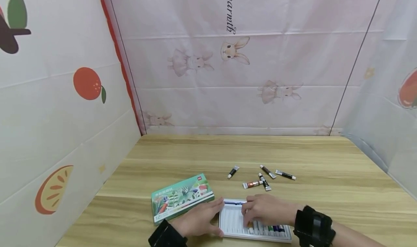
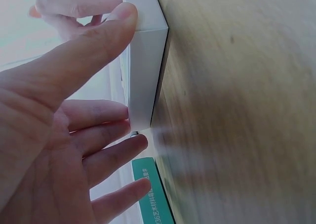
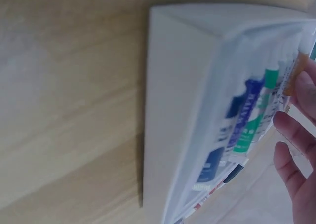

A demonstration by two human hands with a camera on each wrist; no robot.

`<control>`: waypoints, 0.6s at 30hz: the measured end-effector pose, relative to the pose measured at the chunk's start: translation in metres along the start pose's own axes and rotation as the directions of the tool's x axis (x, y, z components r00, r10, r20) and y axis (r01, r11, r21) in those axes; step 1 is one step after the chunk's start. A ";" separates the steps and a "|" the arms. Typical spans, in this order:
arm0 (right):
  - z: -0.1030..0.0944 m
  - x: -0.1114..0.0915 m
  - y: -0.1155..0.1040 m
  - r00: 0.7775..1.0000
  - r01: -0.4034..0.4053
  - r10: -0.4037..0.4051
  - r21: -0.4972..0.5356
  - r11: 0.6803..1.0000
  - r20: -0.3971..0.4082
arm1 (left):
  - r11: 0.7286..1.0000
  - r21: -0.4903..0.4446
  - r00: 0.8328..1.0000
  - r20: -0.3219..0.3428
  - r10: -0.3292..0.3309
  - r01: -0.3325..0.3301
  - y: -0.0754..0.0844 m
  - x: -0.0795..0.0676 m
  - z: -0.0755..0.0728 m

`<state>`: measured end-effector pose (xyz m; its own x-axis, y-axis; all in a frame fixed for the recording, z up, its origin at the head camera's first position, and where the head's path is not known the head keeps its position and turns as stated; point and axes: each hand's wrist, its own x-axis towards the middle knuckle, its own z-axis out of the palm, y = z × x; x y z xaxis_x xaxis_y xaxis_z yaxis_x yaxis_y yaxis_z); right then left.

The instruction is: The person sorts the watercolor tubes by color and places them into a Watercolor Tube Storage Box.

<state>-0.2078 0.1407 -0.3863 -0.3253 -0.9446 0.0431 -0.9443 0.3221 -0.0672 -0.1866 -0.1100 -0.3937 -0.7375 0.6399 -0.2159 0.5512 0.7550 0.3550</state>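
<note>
A white plastic paint tray lies on the table in front of me, with a thin blue brush along its far side. My left hand rests against the tray's left end, thumb and fingers fairly straight on its edge. Over the slots my right hand pinches an orange paint tube that lies in the tray. Green and purple tubes, with blue beside them, fill slots to the right of it. The left slots hold nothing.
A green paint box with a plant picture lies left of the tray. Beyond the tray several loose tubes are scattered, among them a reddish-brown one and a dark one. Printed cloth walls enclose the table.
</note>
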 end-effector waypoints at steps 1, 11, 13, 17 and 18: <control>0.000 0.000 0.000 1.000 -0.001 0.001 -0.002 1.000 0.000 | 1.000 -0.001 1.000 0.000 0.000 0.000 0.000 0.000 0.000; 0.002 0.000 -0.001 0.998 -0.060 0.061 0.046 0.997 -0.019 | 1.000 -0.009 1.000 -0.003 0.005 -0.005 0.000 -0.001 -0.001; 0.002 0.000 0.000 0.998 -0.058 0.059 0.050 0.997 -0.014 | 1.000 -0.009 1.000 -0.002 0.007 -0.007 0.001 -0.001 -0.001; 0.004 -0.001 0.000 0.998 -0.060 0.061 0.064 0.996 -0.006 | 1.000 -0.008 1.000 -0.002 0.007 -0.007 0.001 -0.001 -0.001; 0.005 -0.001 0.001 0.998 -0.064 0.064 0.064 0.996 -0.003 | 1.000 -0.007 1.000 -0.003 0.008 -0.008 0.001 0.000 0.000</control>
<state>-0.2079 0.1416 -0.3911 -0.3854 -0.9218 0.0421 -0.9165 0.3771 -0.1337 -0.1858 -0.1096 -0.3930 -0.7344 0.6452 -0.2107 0.5540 0.7491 0.3632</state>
